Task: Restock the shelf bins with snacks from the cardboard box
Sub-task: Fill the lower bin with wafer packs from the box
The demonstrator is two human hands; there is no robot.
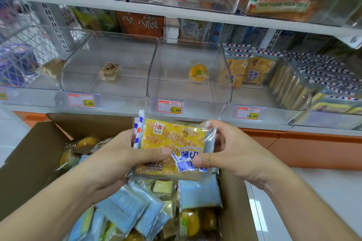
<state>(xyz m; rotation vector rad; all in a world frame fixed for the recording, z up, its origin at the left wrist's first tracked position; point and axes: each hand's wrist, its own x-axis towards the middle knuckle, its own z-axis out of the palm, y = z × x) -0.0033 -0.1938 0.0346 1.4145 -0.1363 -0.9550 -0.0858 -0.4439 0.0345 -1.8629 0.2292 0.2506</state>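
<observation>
While the cardboard box (29,154) sits open below the shelf, both hands hold one yellow cake packet (172,148) above it. The left hand (119,156) grips the packet's left edge, thumb lying across the front; the right hand (233,148) pinches its right edge, fingers curled behind. Blue and yellow snack packets (135,211) fill the box. Ahead, the middle clear bin (188,76) holds a single round orange snack (198,72), and the bin to its right (252,84) holds matching yellow cake packets.

hands (182,154) holding cake packet (172,143) (yellow), box (35,154)
</observation>
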